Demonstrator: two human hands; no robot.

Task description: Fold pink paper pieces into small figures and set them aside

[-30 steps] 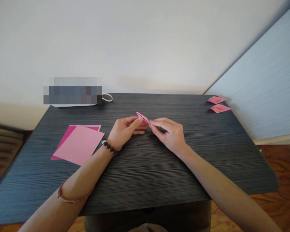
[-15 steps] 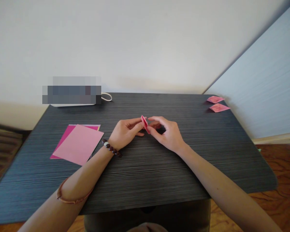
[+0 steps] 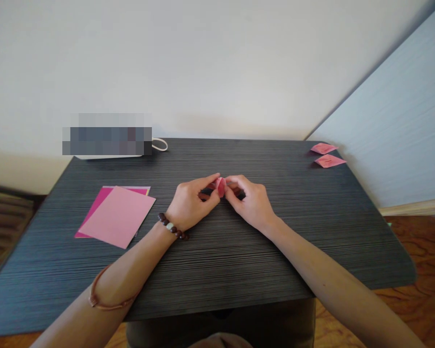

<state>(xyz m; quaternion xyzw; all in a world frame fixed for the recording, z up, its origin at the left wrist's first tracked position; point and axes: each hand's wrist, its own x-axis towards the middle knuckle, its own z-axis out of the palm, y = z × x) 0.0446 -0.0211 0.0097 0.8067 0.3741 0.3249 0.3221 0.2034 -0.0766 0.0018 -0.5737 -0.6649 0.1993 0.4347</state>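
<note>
A small folded pink paper piece [image 3: 221, 187] is pinched between both hands above the middle of the table. My left hand [image 3: 193, 200], with a dark bead bracelet at the wrist, grips its left side between thumb and fingers. On the opposite side, my right hand [image 3: 249, 197] holds it with thumb and index finger, the other fingers curled behind. The fingers partly cover the paper, so its full shape is hidden.
Square pink paper sheets [image 3: 119, 217] overlap on the dark table [image 3: 217, 261] at the left. Two folded pink paper pieces [image 3: 329, 161] lie at the far right corner. A pixelated object [image 3: 108, 137] with a white cord loop [image 3: 160, 144] stands at the back left.
The folded paper has turned from a slanted, edge-on pose to show a rounder, wider face. My left hand has shifted slightly right, its thumb and fingers now wider apart around the paper.
</note>
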